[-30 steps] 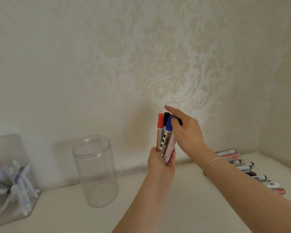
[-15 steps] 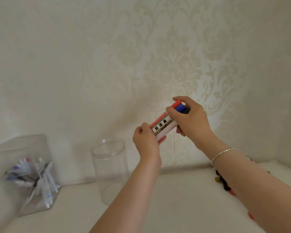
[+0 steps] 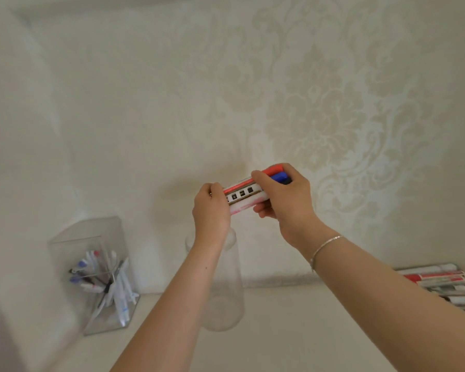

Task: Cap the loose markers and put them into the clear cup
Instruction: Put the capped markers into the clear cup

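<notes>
We hold the capped marker bundle (image 3: 243, 196) level above the clear cup (image 3: 223, 299), left hand (image 3: 211, 210) and right hand (image 3: 285, 194) gripping its ends; next, likely tip and lower it in.

Soft, even, warm-tinted light, fairly bright. A faint shadow falls on the wallpaper (image 3: 333, 116) left of the gripped markers (image 3: 246, 196). The whole frame is slightly motion-blurred; wide-angle bending shows at the edges. No glare.
</notes>
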Demonstrator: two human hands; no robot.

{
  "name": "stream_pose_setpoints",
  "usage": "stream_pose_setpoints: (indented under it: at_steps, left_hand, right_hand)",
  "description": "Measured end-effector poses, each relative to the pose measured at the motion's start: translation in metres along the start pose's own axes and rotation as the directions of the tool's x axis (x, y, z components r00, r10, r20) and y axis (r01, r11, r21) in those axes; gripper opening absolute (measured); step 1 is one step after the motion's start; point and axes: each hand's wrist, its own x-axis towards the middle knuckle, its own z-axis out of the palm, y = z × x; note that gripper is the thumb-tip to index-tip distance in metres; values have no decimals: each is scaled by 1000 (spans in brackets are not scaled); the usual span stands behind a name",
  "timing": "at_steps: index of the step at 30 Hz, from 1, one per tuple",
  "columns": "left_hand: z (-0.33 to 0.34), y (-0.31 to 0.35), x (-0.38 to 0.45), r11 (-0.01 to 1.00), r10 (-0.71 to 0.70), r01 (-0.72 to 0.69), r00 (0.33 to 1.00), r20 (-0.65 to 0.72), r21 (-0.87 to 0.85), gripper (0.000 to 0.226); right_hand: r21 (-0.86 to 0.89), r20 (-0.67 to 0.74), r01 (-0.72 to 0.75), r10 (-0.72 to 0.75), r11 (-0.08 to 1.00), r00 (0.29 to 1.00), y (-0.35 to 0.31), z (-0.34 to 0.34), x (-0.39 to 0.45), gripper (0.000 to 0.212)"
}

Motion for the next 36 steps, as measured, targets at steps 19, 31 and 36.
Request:
stream_pose_setpoints:
  at_steps: [19, 31, 36]
  left_hand:
    - [-33, -7, 21, 894, -21, -157, 921, 388, 420, 61]
    - [-71, -58, 2, 884, -238, -98, 748, 620, 457, 113]
    - [-27, -34, -14, 888, -58, -256, 763, 644, 383, 124]
  right_hand:
    - [265, -44, -261, 282, 928, 958, 50, 0, 0, 10]
    - [-17, -38, -135, 135, 991, 990, 57, -20, 4, 12]
    - [-473, 127, 172, -126, 864, 984, 35, -45, 4, 11]
